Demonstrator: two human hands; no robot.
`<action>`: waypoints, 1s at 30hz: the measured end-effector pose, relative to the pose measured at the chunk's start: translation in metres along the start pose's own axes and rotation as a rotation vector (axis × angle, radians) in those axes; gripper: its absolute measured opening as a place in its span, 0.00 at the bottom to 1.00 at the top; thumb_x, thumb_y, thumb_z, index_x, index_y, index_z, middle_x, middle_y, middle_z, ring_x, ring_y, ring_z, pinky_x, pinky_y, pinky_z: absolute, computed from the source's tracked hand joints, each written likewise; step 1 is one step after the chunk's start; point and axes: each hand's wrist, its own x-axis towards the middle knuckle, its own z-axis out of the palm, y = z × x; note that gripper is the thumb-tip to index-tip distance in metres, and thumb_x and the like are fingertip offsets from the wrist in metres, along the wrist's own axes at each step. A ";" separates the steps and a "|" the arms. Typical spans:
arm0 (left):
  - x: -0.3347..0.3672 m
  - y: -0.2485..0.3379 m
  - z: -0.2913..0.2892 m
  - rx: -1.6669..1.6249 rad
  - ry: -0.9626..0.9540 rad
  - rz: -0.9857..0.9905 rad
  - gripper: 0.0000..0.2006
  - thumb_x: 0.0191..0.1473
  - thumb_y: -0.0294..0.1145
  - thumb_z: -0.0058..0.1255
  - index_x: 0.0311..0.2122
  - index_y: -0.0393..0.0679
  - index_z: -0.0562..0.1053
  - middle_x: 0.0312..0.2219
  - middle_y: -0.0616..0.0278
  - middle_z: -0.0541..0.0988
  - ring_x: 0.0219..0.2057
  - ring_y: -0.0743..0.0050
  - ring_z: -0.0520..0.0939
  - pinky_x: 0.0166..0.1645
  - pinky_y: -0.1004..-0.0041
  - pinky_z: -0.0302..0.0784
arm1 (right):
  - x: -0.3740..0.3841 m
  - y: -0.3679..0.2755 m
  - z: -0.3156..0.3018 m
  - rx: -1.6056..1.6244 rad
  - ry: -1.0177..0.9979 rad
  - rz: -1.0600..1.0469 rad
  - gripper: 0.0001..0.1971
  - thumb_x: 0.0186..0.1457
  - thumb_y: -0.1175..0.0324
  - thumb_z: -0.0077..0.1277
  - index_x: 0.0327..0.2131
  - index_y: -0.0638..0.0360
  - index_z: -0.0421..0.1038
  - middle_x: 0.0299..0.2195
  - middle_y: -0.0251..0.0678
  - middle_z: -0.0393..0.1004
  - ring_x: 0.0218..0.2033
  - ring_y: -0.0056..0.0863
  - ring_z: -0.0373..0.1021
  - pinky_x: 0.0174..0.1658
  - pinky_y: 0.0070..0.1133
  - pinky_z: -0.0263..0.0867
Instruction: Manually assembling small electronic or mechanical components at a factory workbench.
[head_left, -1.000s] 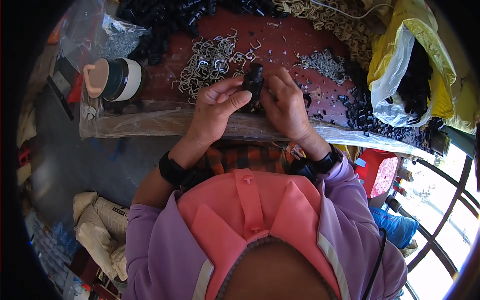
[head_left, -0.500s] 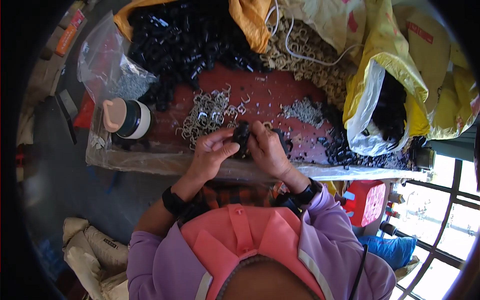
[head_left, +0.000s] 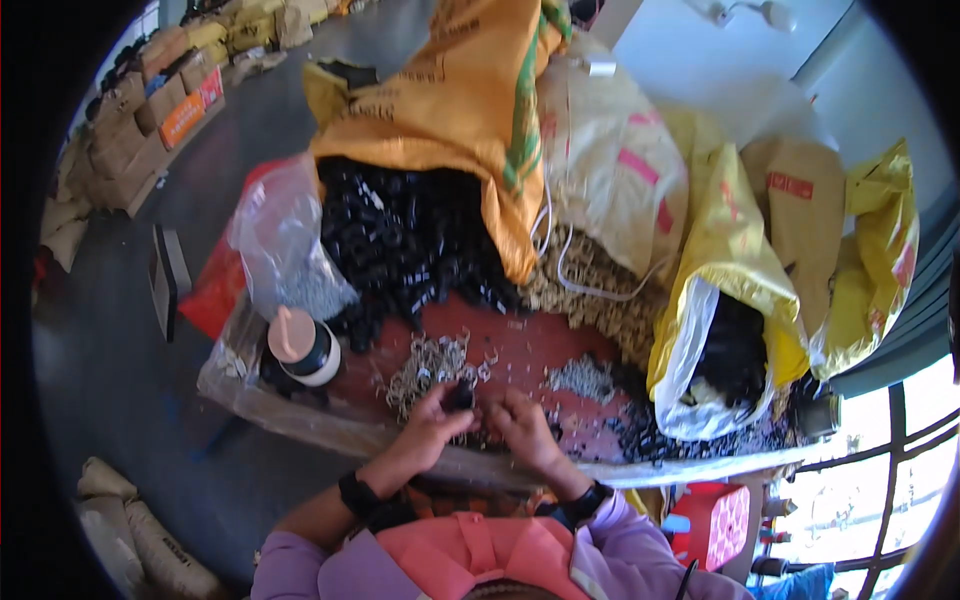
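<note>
The person's left hand [head_left: 430,428] grips a small black part [head_left: 460,395] between thumb and fingers, holding it over the middle of the bench [head_left: 495,330], just in from the near edge. The right hand [head_left: 525,430] is narrow, its fingers curled together just to the right of the part; blur makes it hard to say whether they pinch anything. Directly beyond the left hand lies a loose heap of curved metal hooks [head_left: 425,365], and farther right on the red top sits a patch of small grey metal pieces [head_left: 582,380]. Small black pieces [head_left: 655,435] spread along the near edge towards the right corner, where a small tin [head_left: 822,415] stands. Toward the near left corner there is a cup [head_left: 318,368] with a pink lid, and beyond it a clear plastic bag [head_left: 275,235] with grey bits inside. Along the far edge, a large mound of black fittings [head_left: 400,235] spills from the mouth of an orange sack [head_left: 420,110]; to its right is a pile of tan pieces [head_left: 575,295], with a white cord [head_left: 600,292] across it. At the right side, a yellow bag [head_left: 775,275] with a white lining opens on more black pieces.
</note>
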 end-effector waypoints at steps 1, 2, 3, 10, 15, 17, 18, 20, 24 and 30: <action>-0.001 -0.003 -0.002 0.087 -0.041 0.020 0.11 0.43 0.20 0.46 0.35 0.38 0.65 0.29 0.65 0.69 0.28 0.81 0.71 0.32 0.79 0.70 | -0.001 -0.002 0.002 -0.005 -0.015 0.011 0.04 0.49 0.73 0.38 0.26 0.62 0.61 0.14 0.29 0.64 0.14 0.14 0.60 0.17 0.14 0.57; -0.002 -0.005 -0.002 0.092 -0.057 0.048 0.11 0.43 0.20 0.46 0.35 0.38 0.65 0.29 0.65 0.69 0.28 0.81 0.71 0.32 0.79 0.70 | -0.003 -0.005 0.003 -0.007 -0.026 0.027 0.04 0.50 0.73 0.38 0.26 0.62 0.61 0.13 0.29 0.64 0.14 0.14 0.60 0.17 0.14 0.57; -0.002 -0.006 -0.001 0.171 -0.037 0.017 0.09 0.43 0.21 0.46 0.32 0.38 0.65 0.27 0.66 0.70 0.26 0.81 0.71 0.30 0.79 0.70 | -0.002 -0.008 0.003 -0.018 -0.024 -0.002 0.04 0.50 0.73 0.38 0.26 0.62 0.61 0.13 0.29 0.64 0.14 0.14 0.60 0.17 0.14 0.57; 0.006 -0.006 -0.006 0.513 -0.014 0.100 0.03 0.43 0.23 0.47 0.26 0.38 0.67 0.19 0.67 0.71 0.19 0.82 0.71 0.23 0.81 0.68 | 0.000 -0.013 0.003 0.008 -0.065 0.001 0.05 0.51 0.72 0.37 0.27 0.64 0.60 0.14 0.30 0.64 0.14 0.14 0.60 0.17 0.13 0.57; 0.007 0.001 -0.009 0.918 -0.096 0.358 0.04 0.43 0.25 0.47 0.26 0.38 0.67 0.16 0.67 0.71 0.17 0.84 0.70 0.21 0.83 0.65 | 0.004 -0.010 0.000 0.124 -0.135 0.076 0.05 0.52 0.73 0.36 0.27 0.64 0.60 0.16 0.30 0.65 0.14 0.14 0.61 0.17 0.13 0.58; 0.006 0.003 -0.009 0.997 -0.108 0.441 0.04 0.44 0.25 0.47 0.26 0.38 0.67 0.16 0.66 0.71 0.17 0.85 0.70 0.20 0.83 0.64 | 0.004 -0.016 -0.003 0.091 -0.194 0.089 0.05 0.51 0.72 0.36 0.28 0.64 0.60 0.17 0.30 0.65 0.14 0.15 0.61 0.18 0.14 0.58; 0.006 0.002 -0.010 0.848 -0.120 0.318 0.03 0.44 0.25 0.46 0.27 0.38 0.67 0.16 0.66 0.70 0.18 0.85 0.69 0.21 0.83 0.65 | 0.004 -0.020 -0.004 0.074 -0.224 0.094 0.05 0.51 0.72 0.36 0.28 0.63 0.60 0.17 0.30 0.66 0.15 0.15 0.62 0.18 0.14 0.58; 0.005 -0.001 -0.011 0.541 -0.140 0.061 0.03 0.45 0.24 0.45 0.27 0.38 0.67 0.16 0.67 0.70 0.18 0.85 0.69 0.23 0.83 0.65 | 0.002 -0.020 -0.006 -0.047 -0.236 0.013 0.05 0.51 0.72 0.37 0.28 0.63 0.60 0.17 0.30 0.65 0.14 0.14 0.61 0.18 0.14 0.57; 0.000 0.002 -0.010 0.321 -0.085 -0.124 0.03 0.45 0.25 0.45 0.27 0.38 0.67 0.16 0.66 0.70 0.18 0.84 0.69 0.24 0.82 0.66 | 0.000 -0.022 -0.013 -0.169 -0.316 -0.052 0.05 0.51 0.70 0.37 0.27 0.61 0.60 0.16 0.28 0.63 0.14 0.13 0.59 0.17 0.13 0.55; -0.007 0.016 0.001 0.701 -0.298 0.065 0.04 0.45 0.26 0.46 0.27 0.38 0.67 0.17 0.66 0.70 0.19 0.84 0.70 0.24 0.82 0.67 | -0.004 -0.021 -0.021 0.232 -0.467 0.218 0.06 0.51 0.70 0.37 0.26 0.61 0.61 0.16 0.25 0.61 0.16 0.11 0.55 0.19 0.10 0.52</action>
